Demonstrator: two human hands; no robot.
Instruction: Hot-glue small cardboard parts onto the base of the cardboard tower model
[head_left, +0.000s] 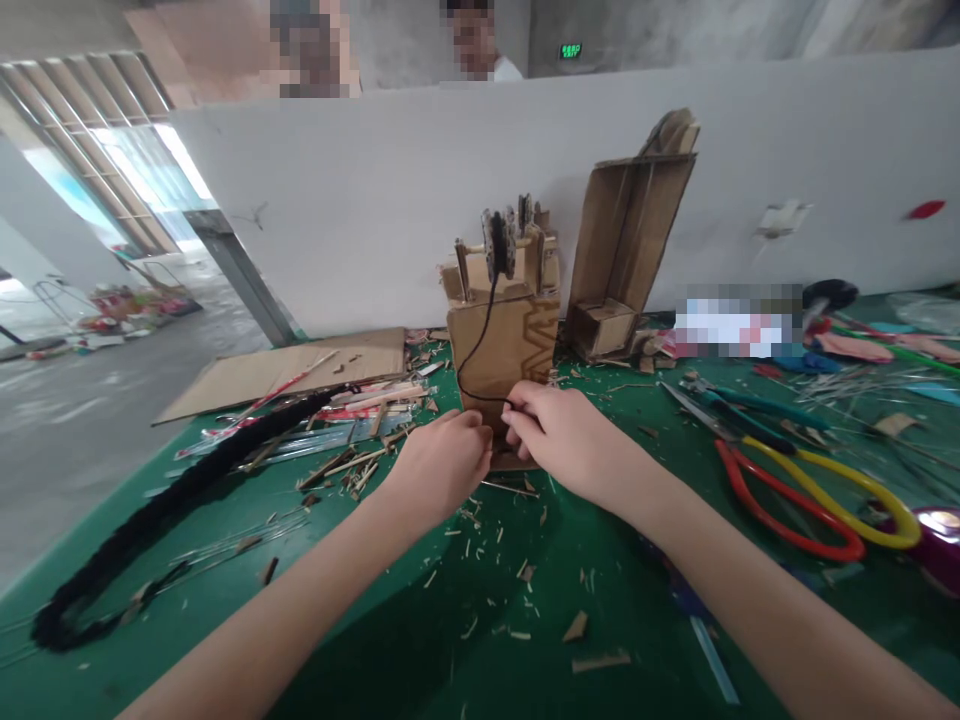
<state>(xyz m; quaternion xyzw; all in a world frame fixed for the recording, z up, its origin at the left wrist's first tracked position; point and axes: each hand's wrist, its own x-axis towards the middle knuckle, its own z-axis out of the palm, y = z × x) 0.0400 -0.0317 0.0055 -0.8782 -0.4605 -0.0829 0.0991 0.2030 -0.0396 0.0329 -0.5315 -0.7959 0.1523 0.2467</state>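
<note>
A thin black cord (488,318) hangs from a wheel-shaped spool (496,245) on top of an upright cardboard box (491,340). The cord bends near the lower part of the box and runs into the fingers of my right hand (566,435), which pinch it. Close beside it, my left hand (442,462) is closed in front of the box's lower left edge. Whatever its curled fingers may hold is hidden from this view. The spool sits on a small wooden axle between stick posts.
A tall open cardboard piece (626,230) stands behind at right, against a white partition (360,200). Scissors with red and yellow handles (795,490) lie right. At left are a fuzzy black strip (202,475) and a flat cardboard sheet (300,365). Scraps litter the green table (360,650).
</note>
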